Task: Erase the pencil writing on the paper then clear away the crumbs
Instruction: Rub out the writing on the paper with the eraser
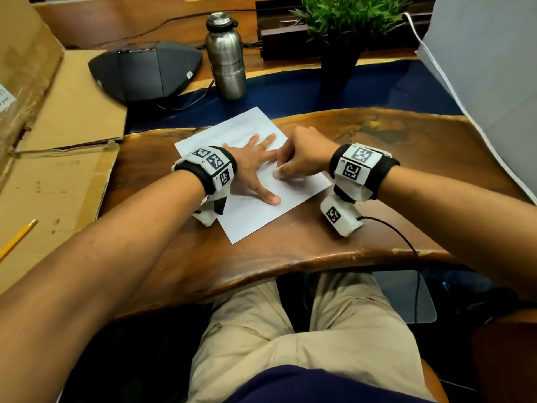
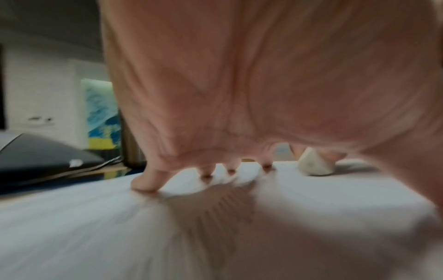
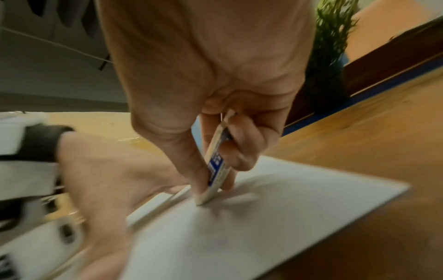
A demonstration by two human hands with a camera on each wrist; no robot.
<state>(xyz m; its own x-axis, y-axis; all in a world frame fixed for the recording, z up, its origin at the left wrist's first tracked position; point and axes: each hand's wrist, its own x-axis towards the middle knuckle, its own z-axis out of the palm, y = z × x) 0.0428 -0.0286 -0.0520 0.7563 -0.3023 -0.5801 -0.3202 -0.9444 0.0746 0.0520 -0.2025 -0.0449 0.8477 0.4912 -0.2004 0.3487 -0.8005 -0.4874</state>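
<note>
A white sheet of paper (image 1: 255, 210) lies tilted on the wooden desk (image 1: 290, 251). My left hand (image 1: 252, 167) lies flat on it with fingers spread, pressing it down; in the left wrist view the fingertips (image 2: 143, 184) touch the sheet (image 2: 95, 227). My right hand (image 1: 302, 155) pinches a white eraser (image 1: 277, 173) in a blue-and-white sleeve (image 3: 217, 163) between thumb and fingers. The eraser's tip (image 3: 203, 200) presses on the paper (image 3: 263, 227) just beside my left hand (image 3: 107, 180). The eraser (image 2: 315, 164) also shows past my left palm. Any writing is too faint and blurred to make out.
Behind the paper stand a steel bottle (image 1: 226, 56), a dark conference phone (image 1: 145, 71) and a potted plant (image 1: 345, 33). Flattened cardboard (image 1: 55, 158) covers the left, with a yellow pencil (image 1: 17, 238) on it. A white panel (image 1: 488, 82) leans at right.
</note>
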